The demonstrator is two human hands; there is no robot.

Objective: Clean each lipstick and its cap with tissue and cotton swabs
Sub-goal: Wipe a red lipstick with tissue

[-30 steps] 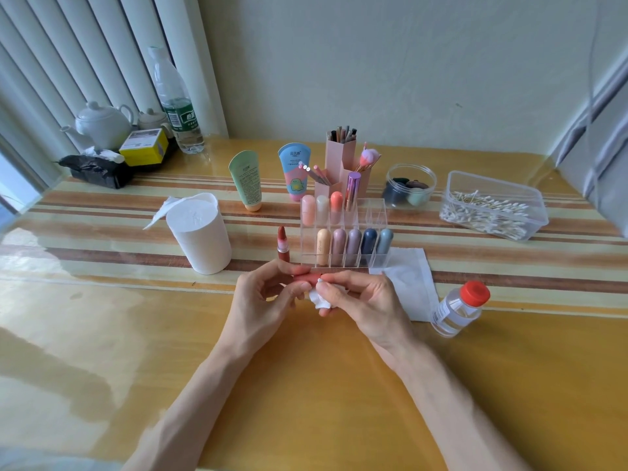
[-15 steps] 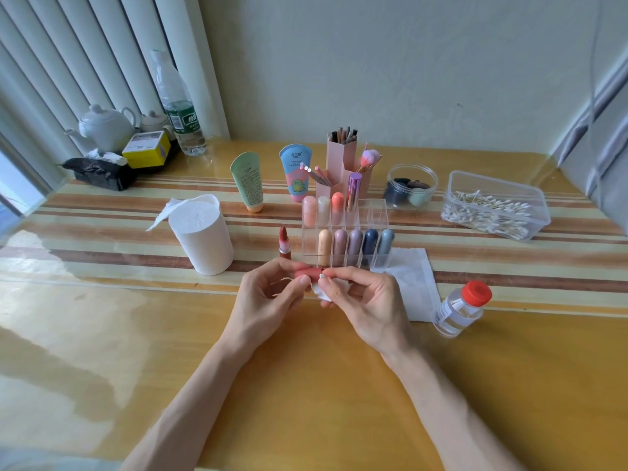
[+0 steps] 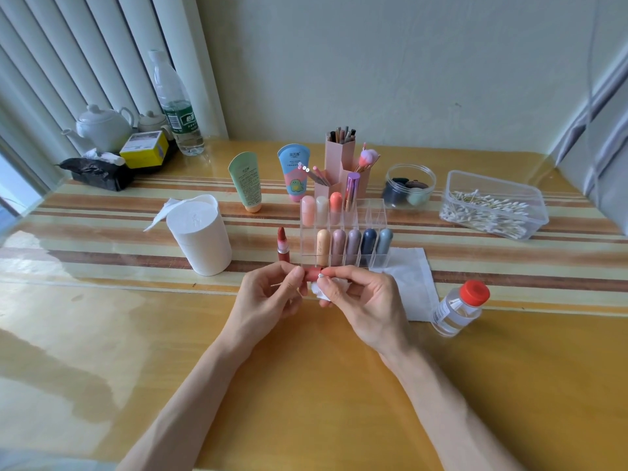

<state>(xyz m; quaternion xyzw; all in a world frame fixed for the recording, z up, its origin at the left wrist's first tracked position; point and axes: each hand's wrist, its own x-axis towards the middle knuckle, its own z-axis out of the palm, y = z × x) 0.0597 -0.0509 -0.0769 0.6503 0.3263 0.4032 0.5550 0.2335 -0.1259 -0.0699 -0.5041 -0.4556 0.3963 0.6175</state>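
A red lipstick cap (image 3: pixel 312 272) lies sideways between my two hands, just in front of the clear organizer (image 3: pixel 376 217). My left hand (image 3: pixel 268 299) grips the cap's left end with thumb and fingers; a thin stick shows beside those fingers. My right hand (image 3: pixel 362 300) pinches a small white tissue wad (image 3: pixel 317 291) against the cap's right end. The uncapped red lipstick (image 3: pixel 282 244) stands upright on the table, left of the organizer. Several capped lipsticks (image 3: pixel 353 243) stand in the organizer's slots.
A white tissue canister (image 3: pixel 200 232) stands at the left and a flat tissue (image 3: pixel 413 277) lies at the right. Beside it is a red-capped clear bottle (image 3: pixel 458 309). A cotton swab box (image 3: pixel 492 209), cream tubes (image 3: pixel 244 180) and pink brush holders (image 3: pixel 339 154) stand further back.
Both hands have lifted slightly away from me, toward the organizer, with the cap. My right fingers have shifted the tissue along the cap's end.
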